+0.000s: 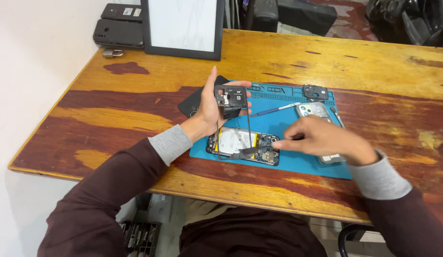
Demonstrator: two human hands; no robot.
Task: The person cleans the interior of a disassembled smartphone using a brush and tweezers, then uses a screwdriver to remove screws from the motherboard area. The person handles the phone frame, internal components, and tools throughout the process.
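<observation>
An opened smartphone (245, 145) lies on a blue repair mat (297, 159), its white battery and circuit boards exposed. My left hand (212, 107) holds a thin black phone frame (231, 97) raised upright above the phone, its lower end still by the phone. My right hand (321, 138) reaches in from the right, fingers pinched near the phone's right end; whether it grips anything I cannot tell.
A silver back cover (314, 110), a small black camera cover (315, 91) and a thin tool (276, 111) lie on the mat. A dark phone cover (192, 102) sits left of it. A framed white panel (183, 26) and stacked black phones (118, 26) stand at the table's back left.
</observation>
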